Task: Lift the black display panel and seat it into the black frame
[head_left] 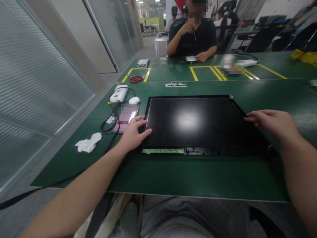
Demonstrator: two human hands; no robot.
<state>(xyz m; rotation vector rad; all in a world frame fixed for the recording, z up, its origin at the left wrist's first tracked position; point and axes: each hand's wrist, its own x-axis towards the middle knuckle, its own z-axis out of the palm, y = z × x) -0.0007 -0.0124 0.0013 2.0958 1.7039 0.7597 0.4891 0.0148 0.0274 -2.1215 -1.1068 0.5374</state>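
Note:
A black flat display panel [168, 129] in a thin black frame lies on the green table, with a bright glare spot on its surface. A narrow green circuit board [163, 151] runs along the left part of its near edge. My left hand [133, 133] grips the panel's left edge, thumb on top and fingers at the side. At the opposite edge, my right hand [273, 124] has its fingers drawn together against the frame; the fingertips' undersides are hidden. Small light tabs stick out at the panel's right corners.
Left of the panel are a phone [126, 115], a white power bank [119, 94] with a black cable, a white mouse-like object [134, 100] and crumpled tissue [88, 142]. Beyond lie white strips [175, 85] and red scissors [136, 79]. A person [192, 38] sits opposite, holding a thin tool.

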